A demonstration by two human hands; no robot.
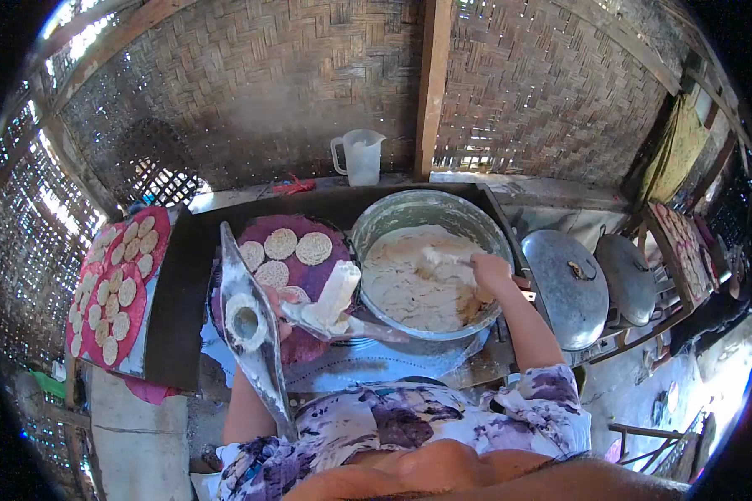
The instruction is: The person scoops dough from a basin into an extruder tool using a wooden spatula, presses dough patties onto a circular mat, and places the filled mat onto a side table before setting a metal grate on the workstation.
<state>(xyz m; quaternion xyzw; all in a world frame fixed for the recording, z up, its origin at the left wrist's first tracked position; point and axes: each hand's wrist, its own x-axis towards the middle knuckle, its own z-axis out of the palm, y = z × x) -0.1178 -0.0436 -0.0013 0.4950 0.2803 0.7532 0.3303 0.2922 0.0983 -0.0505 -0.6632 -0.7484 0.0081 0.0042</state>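
My left hand (281, 316) is closed around a wooden hand press, smeared with white dough. Its one half (244, 324) is a long bar with a round hole; its other half (337, 294) carries a thick plunger pointing up. My right hand (491, 274) reaches into a large metal basin (433, 200) and grips a dough-coated spoon-like utensil (451, 260), its far end sunk in pale, floury dough (405, 284). Left of the basin, several round pressed patties (281, 244) lie on a pink cloth (309, 280), partly hidden by the press.
A translucent pitcher (363, 159) stands behind the basin, with a red plastic scrap (294, 184) nearby. On the left, more patties rest on pink round sheets (134, 309). Two lidded metal pots (565, 288) stand on the right. Another tray of pieces (681, 250) leans farther right.
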